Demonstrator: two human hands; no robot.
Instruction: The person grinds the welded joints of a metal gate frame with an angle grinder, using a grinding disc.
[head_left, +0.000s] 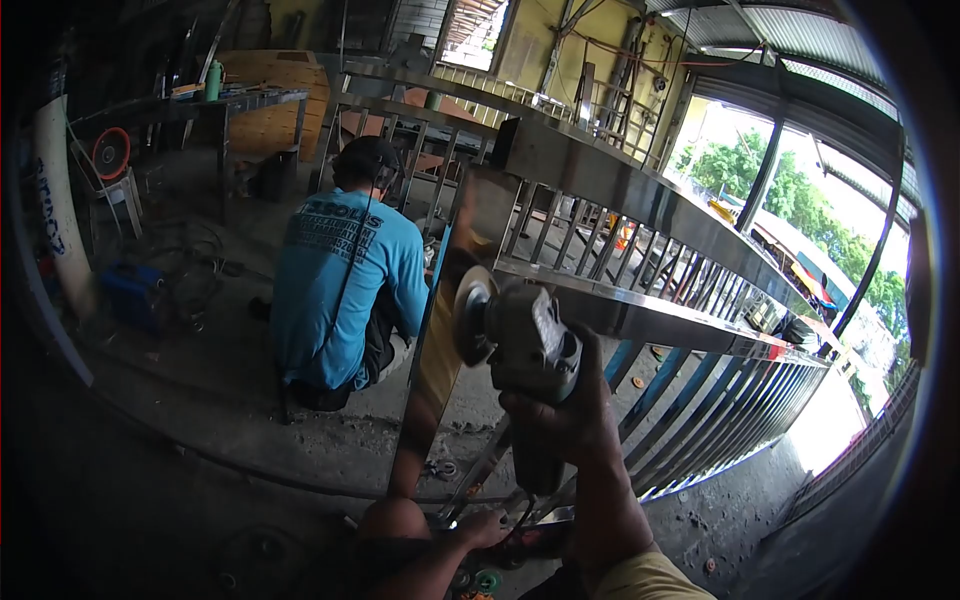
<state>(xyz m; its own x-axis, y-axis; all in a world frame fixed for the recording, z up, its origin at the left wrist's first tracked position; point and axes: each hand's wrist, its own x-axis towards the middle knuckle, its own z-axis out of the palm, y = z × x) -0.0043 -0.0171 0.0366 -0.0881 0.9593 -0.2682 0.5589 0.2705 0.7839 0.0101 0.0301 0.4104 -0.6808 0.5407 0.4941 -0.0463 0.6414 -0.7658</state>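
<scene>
Your right hand [565,415] has its fingers closed around the angle grinder [530,335] at the centre of your view, its disc [473,315] beside the polished metal post [438,375]; your left hand [485,528] sits low at six o'clock, its fingers' hold impossible to tell; a crouching person [345,290] is at nine o'clock

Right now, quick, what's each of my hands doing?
Left hand: low beside the metal railing; whether it's gripping anything can't be told.
Right hand: closed, holding the angle grinder.
</scene>
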